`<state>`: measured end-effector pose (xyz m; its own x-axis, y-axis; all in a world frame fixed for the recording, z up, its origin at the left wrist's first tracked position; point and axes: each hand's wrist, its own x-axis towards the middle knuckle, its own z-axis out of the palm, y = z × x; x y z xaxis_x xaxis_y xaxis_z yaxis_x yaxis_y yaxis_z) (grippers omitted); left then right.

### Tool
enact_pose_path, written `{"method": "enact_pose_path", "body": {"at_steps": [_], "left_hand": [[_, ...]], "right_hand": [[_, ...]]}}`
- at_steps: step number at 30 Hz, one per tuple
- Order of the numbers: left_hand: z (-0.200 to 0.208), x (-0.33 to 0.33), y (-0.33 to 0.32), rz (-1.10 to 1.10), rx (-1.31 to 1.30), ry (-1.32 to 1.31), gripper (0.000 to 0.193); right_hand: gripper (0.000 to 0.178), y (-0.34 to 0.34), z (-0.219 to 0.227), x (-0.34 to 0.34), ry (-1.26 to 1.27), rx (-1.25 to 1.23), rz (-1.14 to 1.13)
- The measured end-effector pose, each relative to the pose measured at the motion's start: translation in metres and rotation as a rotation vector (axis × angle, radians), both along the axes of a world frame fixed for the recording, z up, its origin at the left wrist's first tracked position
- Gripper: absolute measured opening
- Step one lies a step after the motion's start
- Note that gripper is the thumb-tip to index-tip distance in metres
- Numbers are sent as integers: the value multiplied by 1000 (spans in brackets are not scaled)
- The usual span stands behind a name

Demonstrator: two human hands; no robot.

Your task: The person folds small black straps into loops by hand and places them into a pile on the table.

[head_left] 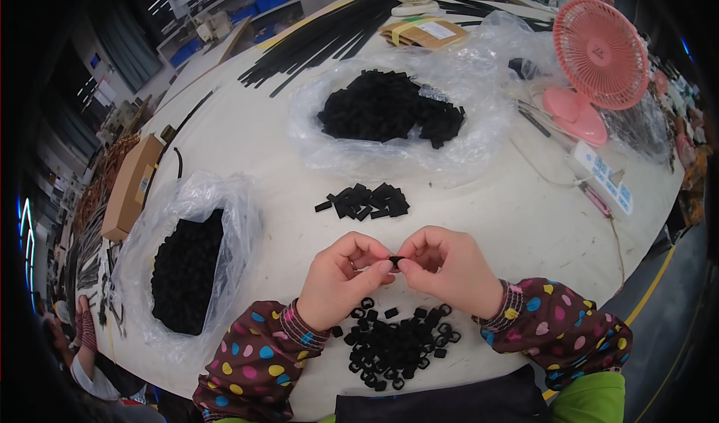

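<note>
Between my two hands is a small black piece, partly hidden by the fingertips. My left hand pinches one end of it with thumb and fingers. From the other side my right hand grips it the same way, and the fingertips of both hands nearly meet. Just beyond the hands lies a small pile of flat black strips. Nearer to me, below my wrists, several small black square loops are heaped loosely on the pale table.
A clear plastic bag of black pieces stands at left; another plastic bag holds more at the back. Long black strips lie at the far edge. A pink fan and a white power strip stand right, a cardboard box left.
</note>
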<state>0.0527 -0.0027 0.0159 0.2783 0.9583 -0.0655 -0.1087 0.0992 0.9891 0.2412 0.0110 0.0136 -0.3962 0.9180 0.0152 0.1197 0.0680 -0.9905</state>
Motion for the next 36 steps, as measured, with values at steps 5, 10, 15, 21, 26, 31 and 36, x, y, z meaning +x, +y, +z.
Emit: {"method": "enact_pose_path", "body": {"at_steps": [5, 10, 15, 21, 26, 31, 36], "left_hand": [[-2, -7, 4, -48, -233, -207, 11], [-9, -6, 1, -160, -296, -299, 14], [-6, -7, -1, -184, -214, -208, 14], [2, 4, -13, 109, 325, 244, 15], [-2, 1, -13, 196, 475, 354, 14], [3, 1, -10, 141, 562, 360, 11], [1, -4, -13, 105, 667, 475, 12]], "right_hand": [[13, 7, 3, 0, 265, -389, 65], [13, -3, 2, -1, 357, -451, 74], [9, -12, 7, -6, 237, -273, 10], [11, -12, -3, -13, 69, 120, -57], [11, -10, -1, -14, -152, 458, -80], [12, -10, -2, -10, 63, 54, -56], [12, -14, -5, -10, 57, 146, -26]]}}
